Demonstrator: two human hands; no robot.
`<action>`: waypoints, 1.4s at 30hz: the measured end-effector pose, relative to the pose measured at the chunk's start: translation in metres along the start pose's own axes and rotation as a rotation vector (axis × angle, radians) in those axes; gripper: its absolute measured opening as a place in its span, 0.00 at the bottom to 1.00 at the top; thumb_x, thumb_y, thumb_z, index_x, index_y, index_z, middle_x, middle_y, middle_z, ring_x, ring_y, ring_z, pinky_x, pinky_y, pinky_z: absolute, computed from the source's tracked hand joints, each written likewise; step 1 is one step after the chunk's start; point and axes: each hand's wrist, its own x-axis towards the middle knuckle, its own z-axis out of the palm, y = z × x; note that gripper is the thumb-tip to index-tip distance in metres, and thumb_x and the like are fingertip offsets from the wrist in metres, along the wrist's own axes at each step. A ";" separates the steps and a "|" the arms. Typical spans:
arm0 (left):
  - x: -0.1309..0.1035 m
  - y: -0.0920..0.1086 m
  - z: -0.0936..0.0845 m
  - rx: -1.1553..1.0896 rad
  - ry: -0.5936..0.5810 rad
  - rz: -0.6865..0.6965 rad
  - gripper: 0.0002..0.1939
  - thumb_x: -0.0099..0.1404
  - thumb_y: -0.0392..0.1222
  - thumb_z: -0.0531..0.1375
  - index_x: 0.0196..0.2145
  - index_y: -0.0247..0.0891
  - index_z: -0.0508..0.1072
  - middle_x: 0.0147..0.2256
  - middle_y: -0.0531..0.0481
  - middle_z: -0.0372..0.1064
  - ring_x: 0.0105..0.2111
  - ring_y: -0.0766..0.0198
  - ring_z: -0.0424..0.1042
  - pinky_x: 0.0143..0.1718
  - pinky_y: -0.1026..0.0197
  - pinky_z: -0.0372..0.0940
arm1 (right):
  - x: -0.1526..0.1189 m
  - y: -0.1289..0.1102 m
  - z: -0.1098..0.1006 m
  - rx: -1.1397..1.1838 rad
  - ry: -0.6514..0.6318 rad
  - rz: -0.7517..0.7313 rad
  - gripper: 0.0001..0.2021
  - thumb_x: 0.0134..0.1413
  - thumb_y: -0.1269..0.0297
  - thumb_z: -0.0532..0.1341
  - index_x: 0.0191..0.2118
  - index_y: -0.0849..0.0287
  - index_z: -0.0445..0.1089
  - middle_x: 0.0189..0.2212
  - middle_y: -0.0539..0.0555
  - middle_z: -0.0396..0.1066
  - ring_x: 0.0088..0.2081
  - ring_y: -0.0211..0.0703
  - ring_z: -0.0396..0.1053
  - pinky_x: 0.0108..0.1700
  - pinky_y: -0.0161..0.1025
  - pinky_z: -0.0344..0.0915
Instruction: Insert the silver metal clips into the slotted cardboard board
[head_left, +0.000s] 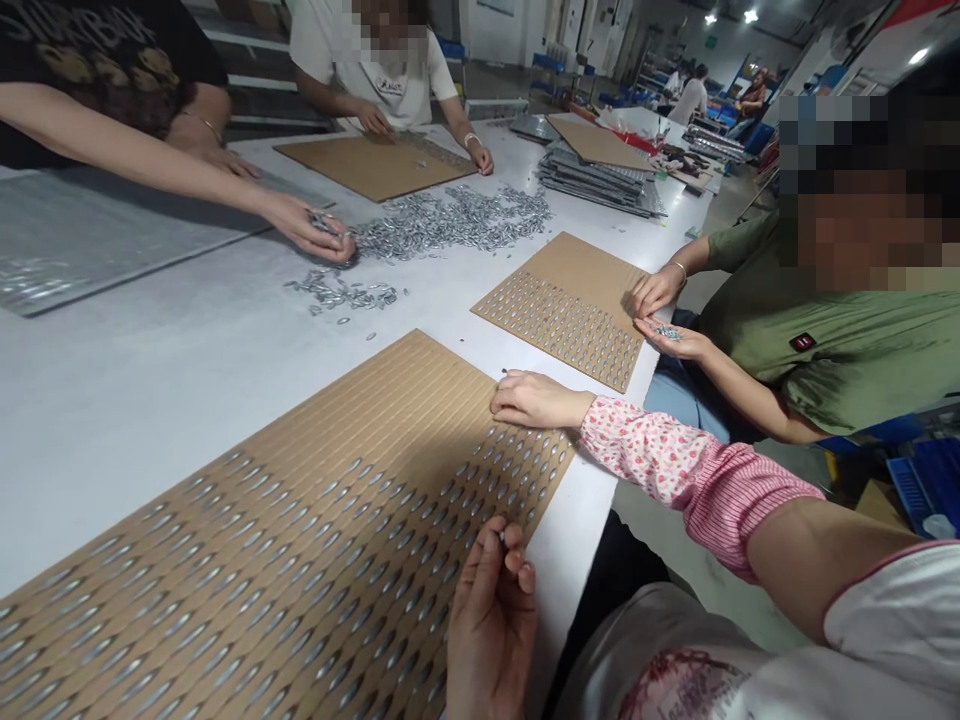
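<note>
A brown ridged board (420, 385) lies on the white table in front of me, with rows of small silver oval pieces (262, 545) set in its grooves. My left hand (491, 625) is closed over the board's near edge, palm up. A small greyish bit of metal shows between its thumb and fingertips. My right hand (541, 400), in a pink patterned oversleeve, reaches over the board's right corner with its fingers curled together. A tiny dark tip shows by those fingers; what they hold is not clear.
A loose heap of silver oval pieces (450, 220) lies mid-table. A co-worker's hand (311, 230) is at its left. At right, another person's hands (660, 310) work over a second board (562, 310). A third board (360, 165) and stacked sheets (592, 180) lie farther back.
</note>
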 end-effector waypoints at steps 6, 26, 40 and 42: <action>0.003 -0.002 -0.005 -0.004 -0.007 -0.007 0.14 0.64 0.23 0.50 0.35 0.34 0.74 0.29 0.50 0.71 0.21 0.75 0.70 0.23 0.75 0.67 | 0.005 0.009 -0.002 0.135 -0.060 0.080 0.07 0.58 0.68 0.57 0.40 0.61 0.71 0.37 0.55 0.71 0.40 0.40 0.64 0.45 0.36 0.58; 0.005 -0.002 -0.002 -0.020 0.064 -0.016 0.15 0.66 0.23 0.48 0.36 0.33 0.72 0.29 0.49 0.74 0.21 0.74 0.71 0.22 0.74 0.67 | 0.002 0.022 0.002 0.264 -0.052 -0.031 0.10 0.59 0.61 0.58 0.33 0.61 0.69 0.28 0.51 0.65 0.34 0.37 0.61 0.45 0.36 0.55; 0.008 -0.006 -0.007 0.009 0.071 0.038 0.13 0.65 0.23 0.51 0.34 0.33 0.73 0.31 0.48 0.74 0.22 0.73 0.72 0.22 0.74 0.67 | 0.006 0.018 0.011 0.345 0.042 0.032 0.08 0.54 0.61 0.62 0.30 0.62 0.71 0.27 0.50 0.67 0.33 0.37 0.62 0.47 0.38 0.56; 0.008 -0.006 -0.004 -0.001 0.052 0.066 0.12 0.65 0.25 0.51 0.32 0.33 0.73 0.29 0.49 0.73 0.21 0.74 0.70 0.21 0.74 0.66 | 0.001 0.006 0.008 0.404 0.114 0.068 0.09 0.54 0.61 0.62 0.31 0.62 0.71 0.27 0.51 0.68 0.34 0.37 0.62 0.46 0.37 0.58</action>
